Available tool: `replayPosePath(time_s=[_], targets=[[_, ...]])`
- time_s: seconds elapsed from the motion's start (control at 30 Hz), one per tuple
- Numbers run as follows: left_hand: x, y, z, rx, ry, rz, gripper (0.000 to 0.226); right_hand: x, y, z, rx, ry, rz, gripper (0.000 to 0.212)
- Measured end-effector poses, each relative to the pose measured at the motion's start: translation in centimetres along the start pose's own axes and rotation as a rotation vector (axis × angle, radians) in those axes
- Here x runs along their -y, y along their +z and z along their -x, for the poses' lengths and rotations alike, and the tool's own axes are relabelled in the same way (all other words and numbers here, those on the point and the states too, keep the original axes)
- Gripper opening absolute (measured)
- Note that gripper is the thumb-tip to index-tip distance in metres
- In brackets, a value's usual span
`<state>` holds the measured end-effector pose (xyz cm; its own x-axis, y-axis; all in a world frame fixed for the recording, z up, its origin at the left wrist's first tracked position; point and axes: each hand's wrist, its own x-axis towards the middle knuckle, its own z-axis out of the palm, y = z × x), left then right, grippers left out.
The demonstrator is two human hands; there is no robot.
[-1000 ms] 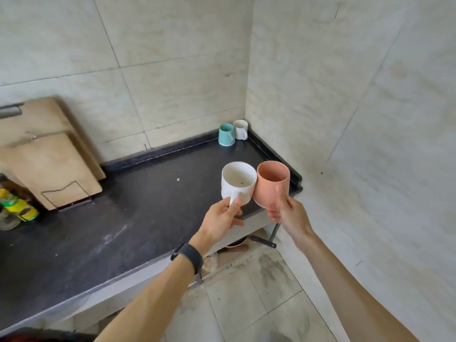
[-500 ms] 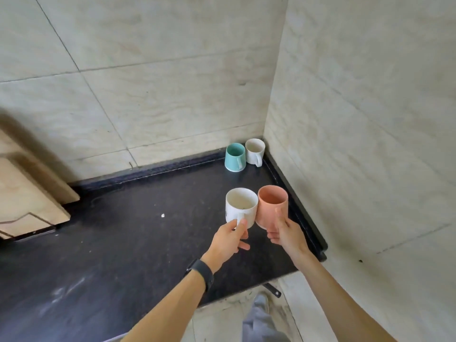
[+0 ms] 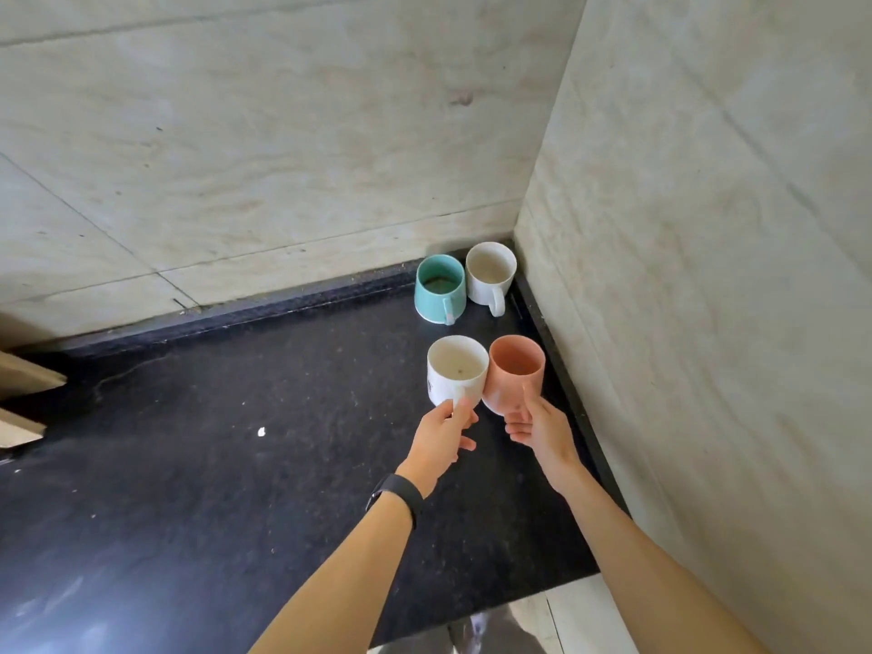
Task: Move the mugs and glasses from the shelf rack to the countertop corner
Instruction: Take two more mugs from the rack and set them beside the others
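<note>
My left hand (image 3: 442,435) grips a white mug (image 3: 455,369) by its handle. My right hand (image 3: 537,429) grips a pink mug (image 3: 514,372) by its handle. Both mugs are upright, side by side and touching, held just above the black countertop (image 3: 236,464) near its right wall. In the corner behind them stand a teal mug (image 3: 440,288) and another white mug (image 3: 490,272), both upright with handles facing me.
Tiled walls close the counter at the back and on the right. Wooden boards (image 3: 23,394) lean at the far left edge. A small white crumb (image 3: 261,431) lies on the counter. The counter's front edge and floor show at the bottom.
I have stepped closer to the corner. Both hands have carried the white and pink mugs forward over the counter, nearer to the teal and white mugs.
</note>
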<state>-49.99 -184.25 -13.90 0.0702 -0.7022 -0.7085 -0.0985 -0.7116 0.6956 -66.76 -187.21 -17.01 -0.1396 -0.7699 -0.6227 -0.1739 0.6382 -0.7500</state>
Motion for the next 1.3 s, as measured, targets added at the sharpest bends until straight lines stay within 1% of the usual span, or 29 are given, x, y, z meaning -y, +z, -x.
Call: replayPosePath(time_s=[0.07, 0.17, 0.4, 0.53, 0.63, 0.83, 1.0, 1.2, 1.3], targets=[[0.2, 0.2, -1.3, 0.025, 0.011, -0.019, 0.035, -0.2, 0.0, -1.2, -0.012, 0.006, -0.042, 0.051], [0.3, 0.7, -2.8, 0.061, 0.028, -0.043, 0.034, -0.2, -0.3, -2.9, -0.020, 0.022, -0.098, 0.053], [-0.1, 1.4, -5.4, 0.098, 0.013, -0.177, 0.033, 0.9, 0.0, -5.4, 0.024, 0.026, -0.141, 0.050], [-1.3, 2.0, -6.1, 0.171, 0.018, -0.358, 0.029, 2.0, 0.6, -5.9, 0.058, 0.043, -0.103, 0.051], [-1.7, 2.1, -6.4, 0.155, 0.025, -0.405, 0.033, 2.4, 0.8, -5.9, 0.062, 0.057, -0.078, 0.050], [-2.1, 0.8, -7.2, 0.150, -0.023, -0.531, 0.037, 2.4, 1.3, -5.9, 0.051, 0.101, -0.078, 0.044], [-1.7, 1.0, -7.3, 0.142, -0.038, -0.473, 0.039, 2.2, 1.2, -6.2, 0.045, 0.118, -0.079, 0.043], [-1.7, 1.4, -7.4, 0.146, -0.033, -0.454, 0.039, 1.9, 1.2, -6.4, -0.010, 0.130, -0.114, 0.042], [-1.8, 1.3, -7.2, 0.135, -0.018, -0.453, 0.040, 1.8, 0.9, -6.4, -0.011, 0.128, -0.086, 0.044]])
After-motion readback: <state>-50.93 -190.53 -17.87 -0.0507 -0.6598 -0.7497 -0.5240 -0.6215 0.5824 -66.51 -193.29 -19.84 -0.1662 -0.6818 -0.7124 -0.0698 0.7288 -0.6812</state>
